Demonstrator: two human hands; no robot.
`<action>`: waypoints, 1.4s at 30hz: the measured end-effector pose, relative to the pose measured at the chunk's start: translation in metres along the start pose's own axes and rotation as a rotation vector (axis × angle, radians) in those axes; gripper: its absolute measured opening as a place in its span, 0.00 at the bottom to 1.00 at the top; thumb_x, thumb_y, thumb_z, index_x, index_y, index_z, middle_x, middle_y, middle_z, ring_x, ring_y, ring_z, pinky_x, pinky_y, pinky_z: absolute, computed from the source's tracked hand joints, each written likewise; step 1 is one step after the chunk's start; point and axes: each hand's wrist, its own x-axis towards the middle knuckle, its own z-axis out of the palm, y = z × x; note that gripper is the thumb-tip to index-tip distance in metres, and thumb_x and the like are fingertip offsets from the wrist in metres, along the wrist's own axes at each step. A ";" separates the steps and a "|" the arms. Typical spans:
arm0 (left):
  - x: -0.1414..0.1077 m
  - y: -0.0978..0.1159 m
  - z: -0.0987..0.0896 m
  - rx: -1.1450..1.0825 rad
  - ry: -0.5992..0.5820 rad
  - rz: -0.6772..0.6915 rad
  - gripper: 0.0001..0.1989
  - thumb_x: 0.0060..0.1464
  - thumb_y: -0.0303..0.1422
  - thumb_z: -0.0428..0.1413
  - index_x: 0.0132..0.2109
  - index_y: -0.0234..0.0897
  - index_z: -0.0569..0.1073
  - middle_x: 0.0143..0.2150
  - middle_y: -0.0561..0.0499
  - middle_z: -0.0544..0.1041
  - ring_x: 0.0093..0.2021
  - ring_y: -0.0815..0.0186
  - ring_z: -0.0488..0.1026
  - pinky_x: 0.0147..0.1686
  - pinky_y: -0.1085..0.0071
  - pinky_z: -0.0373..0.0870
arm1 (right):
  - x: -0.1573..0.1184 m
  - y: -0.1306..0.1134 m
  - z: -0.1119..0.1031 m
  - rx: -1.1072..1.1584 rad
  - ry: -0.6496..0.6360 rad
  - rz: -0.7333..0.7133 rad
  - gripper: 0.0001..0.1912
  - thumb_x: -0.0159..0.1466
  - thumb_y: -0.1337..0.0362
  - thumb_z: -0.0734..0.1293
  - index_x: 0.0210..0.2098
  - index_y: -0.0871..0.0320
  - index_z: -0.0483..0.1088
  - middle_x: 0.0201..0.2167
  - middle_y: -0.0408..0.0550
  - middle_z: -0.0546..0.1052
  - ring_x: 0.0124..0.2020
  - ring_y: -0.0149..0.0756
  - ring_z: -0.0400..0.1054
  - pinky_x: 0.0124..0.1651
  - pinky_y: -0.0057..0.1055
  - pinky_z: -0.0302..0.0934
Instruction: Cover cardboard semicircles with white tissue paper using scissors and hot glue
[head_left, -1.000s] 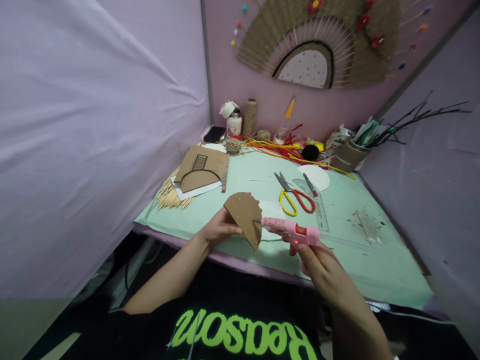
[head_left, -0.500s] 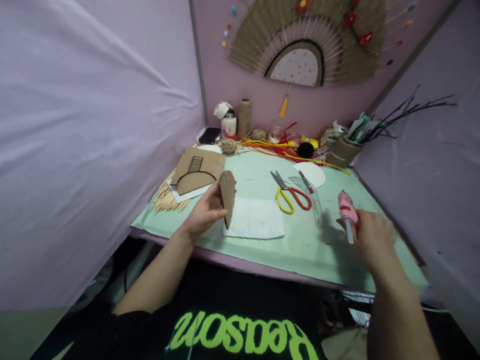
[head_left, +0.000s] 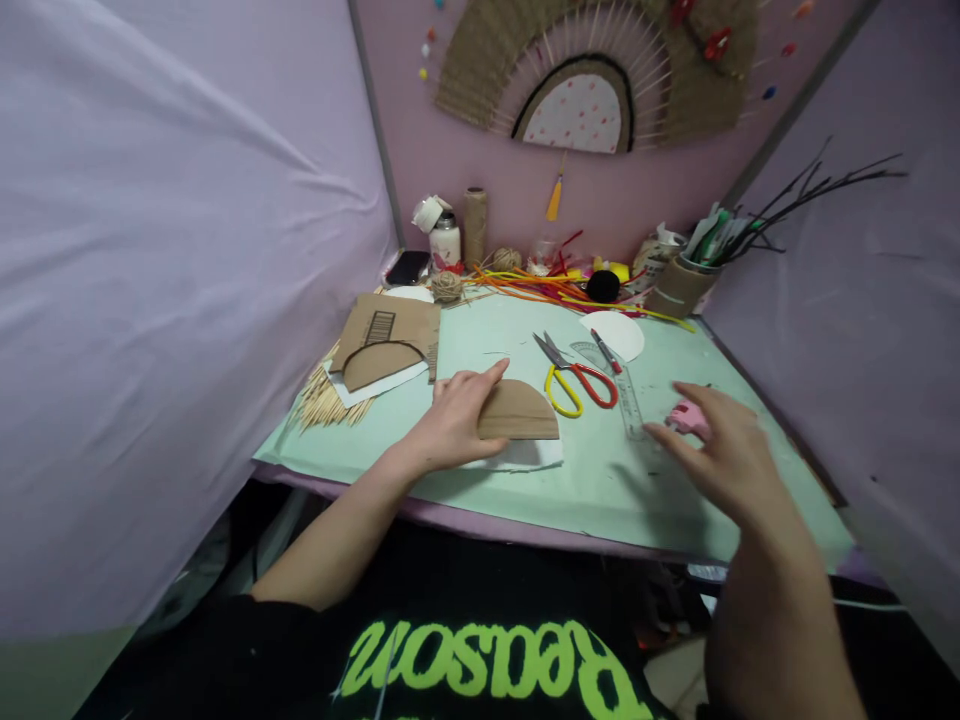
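A brown cardboard half-circle [head_left: 523,412] lies flat on a white cloth-like sheet [head_left: 531,458], its straight edge towards me. My left hand [head_left: 466,415] grips its left end, with the thumb at the straight edge and the fingers over the curved side. Over the right side of the table is my right hand [head_left: 712,450], thumb and fingers apart, holding nothing. The pink glue gun [head_left: 688,420] rests on the table just behind it, partly hidden by that hand. Scissors [head_left: 574,375] with one yellow and one red handle lie between my hands.
Left lie a cardboard sheet [head_left: 360,320], a dark-edged cardboard half-circle [head_left: 384,366] and many thin sticks [head_left: 319,405]. A clear ruler [head_left: 632,405], a marker [head_left: 606,351] and a white paper piece [head_left: 622,335] lie beyond the scissors. Coloured pipe cleaners [head_left: 525,288] line the back.
My left hand has brought the cardboard half-circle down flat onto the white sheet from an upright hold. My right hand has let go of the glue gun, which is now on the table.
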 end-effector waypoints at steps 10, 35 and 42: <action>0.002 -0.007 0.014 0.023 -0.029 0.001 0.48 0.47 0.39 0.63 0.71 0.42 0.49 0.59 0.40 0.69 0.57 0.46 0.62 0.57 0.51 0.53 | 0.014 -0.097 0.060 0.240 -0.289 -0.252 0.30 0.61 0.57 0.69 0.61 0.51 0.63 0.55 0.57 0.74 0.57 0.54 0.66 0.56 0.52 0.56; -0.047 -0.048 0.024 -0.091 0.225 -0.180 0.41 0.52 0.39 0.61 0.69 0.42 0.53 0.53 0.43 0.77 0.60 0.50 0.66 0.58 0.48 0.52 | 0.008 -0.088 0.075 0.403 -0.304 -0.085 0.25 0.58 0.59 0.71 0.54 0.54 0.68 0.54 0.55 0.75 0.57 0.51 0.67 0.59 0.52 0.54; -0.050 -0.049 0.027 -0.019 0.242 -0.128 0.40 0.53 0.39 0.61 0.69 0.41 0.53 0.53 0.44 0.78 0.57 0.53 0.69 0.56 0.53 0.53 | 0.008 -0.091 0.075 0.411 -0.328 -0.072 0.24 0.57 0.59 0.70 0.53 0.54 0.67 0.54 0.55 0.74 0.57 0.52 0.66 0.58 0.52 0.53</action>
